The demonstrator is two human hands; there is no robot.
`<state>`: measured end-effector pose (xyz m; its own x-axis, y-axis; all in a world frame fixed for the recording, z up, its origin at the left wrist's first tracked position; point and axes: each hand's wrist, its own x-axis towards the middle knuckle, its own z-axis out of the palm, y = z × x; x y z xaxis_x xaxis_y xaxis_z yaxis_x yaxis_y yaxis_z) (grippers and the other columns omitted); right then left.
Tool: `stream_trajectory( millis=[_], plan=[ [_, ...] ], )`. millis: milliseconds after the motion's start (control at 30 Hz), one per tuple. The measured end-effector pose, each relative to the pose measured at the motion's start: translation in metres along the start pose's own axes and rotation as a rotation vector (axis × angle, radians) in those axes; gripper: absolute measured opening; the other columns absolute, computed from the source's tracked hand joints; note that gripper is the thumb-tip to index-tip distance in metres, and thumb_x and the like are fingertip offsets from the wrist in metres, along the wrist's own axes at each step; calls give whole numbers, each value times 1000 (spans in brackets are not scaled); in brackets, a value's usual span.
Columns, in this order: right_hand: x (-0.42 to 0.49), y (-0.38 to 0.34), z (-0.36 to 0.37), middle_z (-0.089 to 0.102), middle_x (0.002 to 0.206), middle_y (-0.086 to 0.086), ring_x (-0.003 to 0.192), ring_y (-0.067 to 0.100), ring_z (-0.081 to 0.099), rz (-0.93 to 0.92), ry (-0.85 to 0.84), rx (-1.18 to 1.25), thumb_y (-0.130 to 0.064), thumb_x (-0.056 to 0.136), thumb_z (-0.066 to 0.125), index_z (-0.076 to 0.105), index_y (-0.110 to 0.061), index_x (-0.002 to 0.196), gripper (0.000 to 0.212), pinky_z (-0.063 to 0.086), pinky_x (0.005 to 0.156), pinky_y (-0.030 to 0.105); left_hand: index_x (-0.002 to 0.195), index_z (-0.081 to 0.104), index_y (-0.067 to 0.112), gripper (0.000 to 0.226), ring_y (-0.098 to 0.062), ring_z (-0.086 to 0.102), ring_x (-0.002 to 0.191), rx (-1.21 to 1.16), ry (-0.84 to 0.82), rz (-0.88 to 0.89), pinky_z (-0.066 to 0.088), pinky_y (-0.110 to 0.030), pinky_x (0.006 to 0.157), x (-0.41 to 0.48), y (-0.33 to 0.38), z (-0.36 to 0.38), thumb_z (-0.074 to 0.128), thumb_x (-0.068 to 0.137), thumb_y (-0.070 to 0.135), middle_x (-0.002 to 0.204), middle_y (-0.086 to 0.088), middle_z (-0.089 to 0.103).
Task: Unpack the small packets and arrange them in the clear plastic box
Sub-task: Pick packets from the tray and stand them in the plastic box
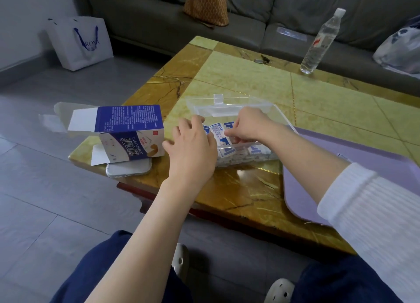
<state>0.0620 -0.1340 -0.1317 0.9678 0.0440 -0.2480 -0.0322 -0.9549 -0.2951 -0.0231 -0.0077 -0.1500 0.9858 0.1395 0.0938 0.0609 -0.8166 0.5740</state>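
Across the middle of the frame, yellow marble table (318,102), the biggest thing I see. Purple mat (341,161) lies on it at right, running off toward lower right. Clear plastic box (204,108) sits at frame centre, lid open toward the back, right end touching or over the mat edge. Blue-white carton (134,132) is left of the box, flaps open, lying partly on a phone (127,169); I cannot tell whether anything is left inside it.

Left hand (193,148): fingers spread and relaxed, holding nothing, laid against the box's left end, fingertips over its rim. Right hand (247,125): reaches in from the right, fingertips pinching one of the small packets (218,129) near the top of the pile. Packets fill the box bottom, visible through the front wall, in loose rows.

Step as I read it: arranging, late in the task, most packets apparently already in. Next move calls for seating the pinched packet flat in line with its neighbours while the left hand steadies the box; then check the carton for leftovers.
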Motion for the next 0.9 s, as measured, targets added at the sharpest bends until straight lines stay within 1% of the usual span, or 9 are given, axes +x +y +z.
stream_trajectory(
  millis=[67,300,433,500,600,667,767,833,900],
  plan=[
    [1,-4,0,62,59,-1,52,12,55,12,-1,-64,-32,83,68,72,-9,76,25,44,54,23,135,31,21,37,-23,31,124,1,-1,-5,28,-46,98,0,1,0,36,99,28,134,-6,35],
    [6,-6,5,66,80,9,76,23,64,29,-10,-108,-28,75,75,70,-7,85,24,51,72,31,134,30,21,37,-23,31,123,2,-19,12,28,-47,98,1,2,2,37,99,28,134,-6,34],
    [3,-4,2,68,66,1,66,15,68,-1,30,-49,-16,83,65,71,-5,83,12,57,74,32,134,29,21,37,-23,32,122,1,-18,19,28,-47,98,1,4,4,36,99,27,134,-6,34],
    [-3,-2,-3,72,76,4,72,19,69,-39,119,-67,-18,89,56,69,-6,86,18,57,76,37,135,29,21,37,-23,32,123,15,-7,33,28,-47,98,0,4,5,36,99,27,134,-5,34],
    [-18,8,-7,69,95,3,87,23,63,-157,379,-55,-20,94,46,65,-9,99,22,53,78,37,135,31,21,38,-24,33,123,85,44,65,29,-45,100,-1,6,4,39,98,23,134,-6,35],
    [-30,21,-7,59,98,-2,89,15,54,-248,537,-5,-20,97,42,58,-13,107,19,46,73,30,133,37,20,39,-27,35,121,127,116,142,28,-46,101,-4,9,4,44,95,16,131,-7,38],
    [-49,56,-3,44,97,-5,89,9,41,-312,740,52,-16,96,43,53,-8,112,20,32,70,21,118,54,15,32,-29,44,111,75,241,379,31,-45,98,-12,18,10,51,87,5,115,-8,52],
    [-57,88,-1,47,96,0,89,14,43,-266,795,61,-12,95,45,52,-3,110,19,30,72,22,109,57,14,27,-25,46,102,27,253,527,32,-37,91,-20,25,15,47,85,6,104,-5,56],
    [-60,127,3,54,100,11,95,25,49,-158,781,49,-8,92,47,52,0,109,19,34,79,30,105,58,13,28,-22,44,96,-4,197,646,31,-31,84,-28,33,23,41,83,10,98,-3,56]
  ],
)
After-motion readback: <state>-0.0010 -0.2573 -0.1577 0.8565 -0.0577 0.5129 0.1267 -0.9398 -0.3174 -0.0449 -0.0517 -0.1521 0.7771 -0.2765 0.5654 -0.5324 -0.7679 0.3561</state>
